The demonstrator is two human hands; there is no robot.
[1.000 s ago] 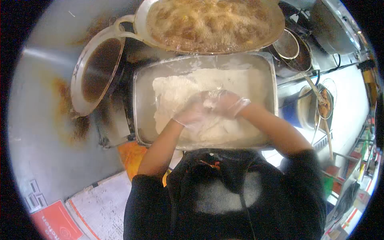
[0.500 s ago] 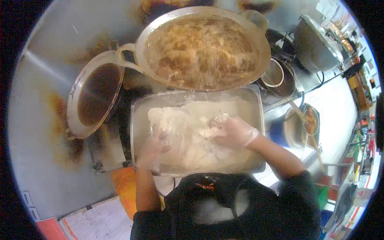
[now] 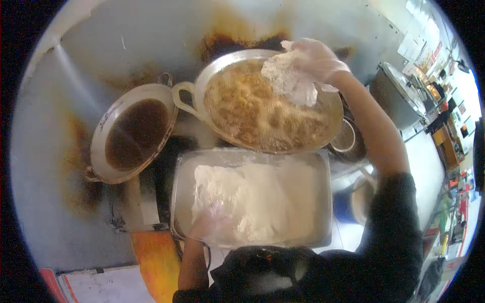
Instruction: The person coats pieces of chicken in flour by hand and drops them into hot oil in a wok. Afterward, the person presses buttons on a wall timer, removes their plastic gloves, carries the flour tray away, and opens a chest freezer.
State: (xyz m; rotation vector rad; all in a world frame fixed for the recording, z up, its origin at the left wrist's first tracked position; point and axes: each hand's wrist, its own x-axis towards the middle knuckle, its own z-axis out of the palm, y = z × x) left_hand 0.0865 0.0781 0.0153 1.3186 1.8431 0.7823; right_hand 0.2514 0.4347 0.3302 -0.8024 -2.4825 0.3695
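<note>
My right hand [image 3: 318, 63], in a clear plastic glove, is closed on a large flour-coated piece of food [image 3: 288, 76]. It holds the piece above the right side of a big wok [image 3: 199, 96] full of bubbling oil. Under its white coating I cannot tell what the piece is. Below the wok, a rectangular metal tray [image 3: 329, 212] holds a layer of white flour [image 3: 262, 192]. My left hand [image 3: 211, 222], also gloved, is at the flour in the tray's lower left; its fingers are blurred.
A smaller wok [image 3: 96, 146] with dark brown liquid stands at the left. A round strainer [image 3: 345, 136] lies right of the big wok, and a tall lidded pot [image 3: 396, 96] stands beyond it. A blue-sided bucket [image 3: 346, 204] is right of the tray.
My right hand has gone from the flour tray up over the big wok, carrying the coated piece. My left hand stays at the tray's left side. The camera view has tilted upward.
</note>
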